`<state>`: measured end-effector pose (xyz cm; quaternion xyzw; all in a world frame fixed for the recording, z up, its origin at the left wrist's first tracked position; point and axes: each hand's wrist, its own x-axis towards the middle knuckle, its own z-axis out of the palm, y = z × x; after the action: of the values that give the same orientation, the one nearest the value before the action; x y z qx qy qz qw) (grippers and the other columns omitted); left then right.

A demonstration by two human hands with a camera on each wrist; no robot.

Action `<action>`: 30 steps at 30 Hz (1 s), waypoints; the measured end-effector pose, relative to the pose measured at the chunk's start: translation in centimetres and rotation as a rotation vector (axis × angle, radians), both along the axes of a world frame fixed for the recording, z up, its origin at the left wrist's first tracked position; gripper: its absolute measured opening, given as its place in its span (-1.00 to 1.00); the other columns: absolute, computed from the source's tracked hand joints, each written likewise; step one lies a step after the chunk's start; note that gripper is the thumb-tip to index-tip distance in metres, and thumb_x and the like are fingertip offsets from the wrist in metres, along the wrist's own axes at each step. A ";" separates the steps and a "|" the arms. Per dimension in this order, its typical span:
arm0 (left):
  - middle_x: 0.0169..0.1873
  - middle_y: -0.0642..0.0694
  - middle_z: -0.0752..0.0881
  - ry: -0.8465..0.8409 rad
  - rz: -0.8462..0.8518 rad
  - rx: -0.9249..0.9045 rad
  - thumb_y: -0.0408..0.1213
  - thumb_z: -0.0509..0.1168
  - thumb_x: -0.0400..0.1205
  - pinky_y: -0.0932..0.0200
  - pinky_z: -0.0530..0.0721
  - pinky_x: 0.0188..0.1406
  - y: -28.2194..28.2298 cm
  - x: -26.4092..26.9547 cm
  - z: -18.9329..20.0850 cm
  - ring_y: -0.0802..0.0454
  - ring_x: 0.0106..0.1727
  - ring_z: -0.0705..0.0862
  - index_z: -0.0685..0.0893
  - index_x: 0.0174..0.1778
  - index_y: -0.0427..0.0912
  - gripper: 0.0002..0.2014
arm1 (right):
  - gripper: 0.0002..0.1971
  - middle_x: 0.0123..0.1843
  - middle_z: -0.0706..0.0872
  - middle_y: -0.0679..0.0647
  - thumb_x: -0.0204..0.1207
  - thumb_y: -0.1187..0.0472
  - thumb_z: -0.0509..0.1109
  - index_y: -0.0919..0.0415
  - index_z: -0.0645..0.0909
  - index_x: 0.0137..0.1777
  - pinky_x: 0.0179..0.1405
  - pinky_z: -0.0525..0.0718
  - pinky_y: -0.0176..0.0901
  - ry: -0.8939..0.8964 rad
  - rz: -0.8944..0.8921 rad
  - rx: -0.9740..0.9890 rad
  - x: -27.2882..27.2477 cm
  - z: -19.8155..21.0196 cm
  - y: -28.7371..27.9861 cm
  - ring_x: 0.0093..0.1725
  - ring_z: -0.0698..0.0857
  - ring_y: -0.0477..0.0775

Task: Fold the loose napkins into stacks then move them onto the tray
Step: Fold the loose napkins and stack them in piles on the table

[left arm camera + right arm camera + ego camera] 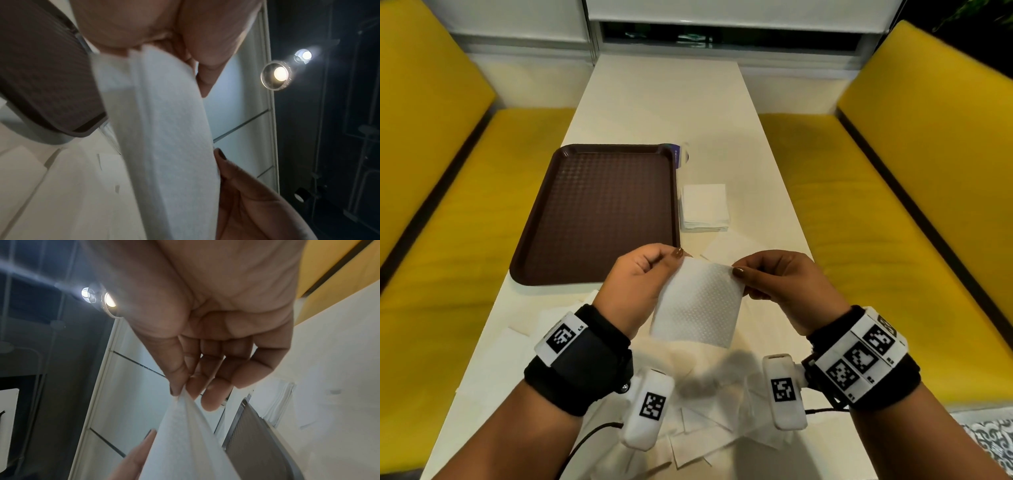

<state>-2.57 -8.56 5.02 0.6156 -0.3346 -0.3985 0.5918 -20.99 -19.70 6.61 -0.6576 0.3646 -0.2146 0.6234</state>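
A white embossed napkin (698,305) hangs in the air above the near end of the table, held by its two upper corners. My left hand (643,274) pinches the upper left corner, and my right hand (767,277) pinches the upper right one. The left wrist view shows the napkin (164,129) doubled over below my left hand (156,32). In the right wrist view my thumb and forefinger (180,382) pinch the napkin (185,443). A stack of folded napkins (704,207) lies on the table right of the brown tray (599,212), which holds nothing.
Several loose napkins (709,421) lie in a heap under my wrists at the near table edge. A small packet (681,156) sits by the tray's far right corner. Yellow benches (893,219) flank the white table (671,102).
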 end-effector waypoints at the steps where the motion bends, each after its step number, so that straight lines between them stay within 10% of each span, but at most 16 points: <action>1: -0.19 -0.27 0.76 0.009 0.000 0.006 -0.26 0.27 0.70 0.07 0.61 -0.23 -0.1 0.1 -0.1 -0.06 -0.19 0.66 0.78 -0.05 -0.23 -0.81 | -0.88 -0.29 0.82 0.05 0.54 0.36 0.45 0.18 0.79 -0.17 -0.18 0.66 -0.18 -0.007 0.000 0.004 -0.1 -0.1 -0.2 -0.29 0.73 -0.08; 13: -0.20 -0.11 0.84 0.138 0.036 -0.042 -0.19 0.42 0.47 0.25 0.70 -0.35 -2.3 0.5 -1.2 0.06 -0.22 0.79 0.77 0.01 -0.27 -0.72 | -0.93 -0.23 0.80 0.19 0.51 0.34 0.45 0.27 0.77 -0.15 -0.19 0.68 -0.19 -0.070 0.027 0.048 0.4 -0.5 -3.1 -0.24 0.70 0.03; 18: -0.04 -0.24 0.84 0.157 -0.082 0.078 -0.24 0.46 0.42 -0.04 0.80 -0.04 -3.5 1.1 -2.0 -0.14 -0.02 0.81 0.72 0.11 -0.28 -0.65 | -0.89 -0.27 0.76 0.04 0.62 0.33 0.36 0.26 0.69 -0.11 -0.21 0.64 -0.17 -0.065 -0.002 0.071 1.4 -0.9 -4.9 -0.29 0.70 -0.07; 24: -0.10 -0.11 0.85 0.126 0.073 0.100 -0.38 0.37 0.62 0.09 0.79 -0.26 -5.5 2.0 -2.9 -0.03 -0.09 0.82 0.73 0.02 -0.20 -0.91 | -0.83 -0.11 0.79 0.11 0.58 0.21 0.42 0.27 0.64 0.10 -0.12 0.67 -0.08 -0.014 0.008 0.261 3.2 -2.9 -6.0 -0.19 0.76 0.05; 30: -0.03 -0.18 0.84 0.115 0.161 0.124 -0.34 0.37 0.64 -0.30 0.77 -0.01 -7.1 3.5 -3.5 -0.21 0.04 0.80 0.72 0.08 -0.24 -0.87 | -0.94 -0.25 0.75 0.16 0.58 0.35 0.41 0.36 0.63 -0.08 -0.26 0.68 -0.19 0.017 0.062 0.304 5.0 -4.8 -6.7 -0.25 0.80 0.13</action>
<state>0.95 -15.69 1.54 0.6520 -0.2243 -0.4041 0.6010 -16.02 -26.45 1.76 -0.5685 0.3775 -0.1320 0.7189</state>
